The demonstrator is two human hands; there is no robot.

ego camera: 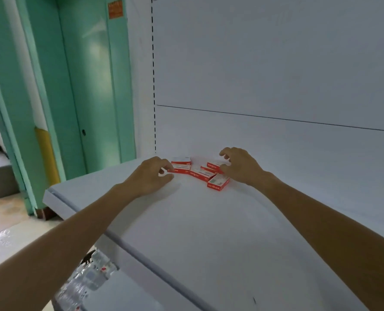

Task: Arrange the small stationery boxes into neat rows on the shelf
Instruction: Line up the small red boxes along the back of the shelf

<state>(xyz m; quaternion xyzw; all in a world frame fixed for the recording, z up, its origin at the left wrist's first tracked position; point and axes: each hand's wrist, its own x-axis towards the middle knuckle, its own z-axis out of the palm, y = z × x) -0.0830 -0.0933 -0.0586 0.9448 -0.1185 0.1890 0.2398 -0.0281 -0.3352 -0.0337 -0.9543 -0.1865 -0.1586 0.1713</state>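
White shelf (209,221), green door (92,86) at left, wrapped bottles (85,281) below shelf edge. Red-and-white boxes (201,172) scattered loosely near shelf back, some overlapping. Left hand (149,176) curled, fingertips touching leftmost box, holding nothing. Right hand (240,167) curled over right boxes; grip not discernible. Box print blurred.

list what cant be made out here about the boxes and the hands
- Head view: the exact count of red and white boxes; they overlap, and the right hand covers the far ones.
- Box print: too small and blurred to read.
- Left hand: whether its fingertips pinch the nearest box or just touch it.
- Bottles below the shelf: cut off by its edge.
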